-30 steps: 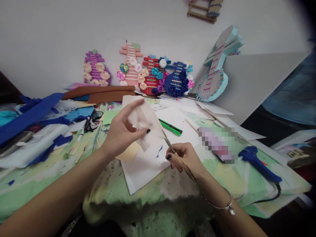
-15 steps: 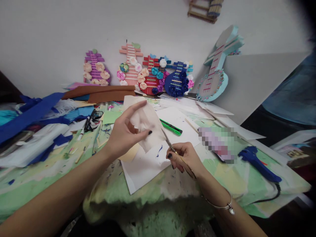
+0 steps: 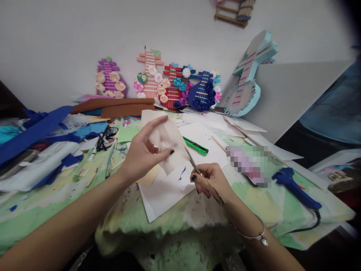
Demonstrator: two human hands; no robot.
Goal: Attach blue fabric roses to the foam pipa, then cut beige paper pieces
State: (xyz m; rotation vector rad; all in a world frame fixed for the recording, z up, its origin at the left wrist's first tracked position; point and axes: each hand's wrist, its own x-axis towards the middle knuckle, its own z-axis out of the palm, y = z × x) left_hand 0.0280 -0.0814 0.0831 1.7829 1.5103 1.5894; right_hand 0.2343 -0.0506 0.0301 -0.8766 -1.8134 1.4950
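Note:
My left hand [image 3: 146, 150] grips a pale, creased piece of crepe paper [image 3: 176, 145], thumb in front and fingers along its upper side. In my right hand [image 3: 210, 180] is a pair of scissors [image 3: 194, 164] with gold-toned handles. The blades point up and left and meet the right edge of the paper. Below both hands lie white sheets [image 3: 158, 205] with a few blue scraps on them. Just behind the scissors, a green utility knife [image 3: 195, 145] rests on the white sheet.
A blue glue gun [image 3: 296, 188] with a black cord lies at right, near a phone-like blurred object [image 3: 248, 165]. Glasses [image 3: 107, 136], blue paper [image 3: 36, 131] and brown paper [image 3: 124, 108] are at left. Several flower-decorated model instruments [image 3: 172, 88] lean on the wall.
Almost nothing differs. Both hands, the paper and the scissors hold nearly the same position.

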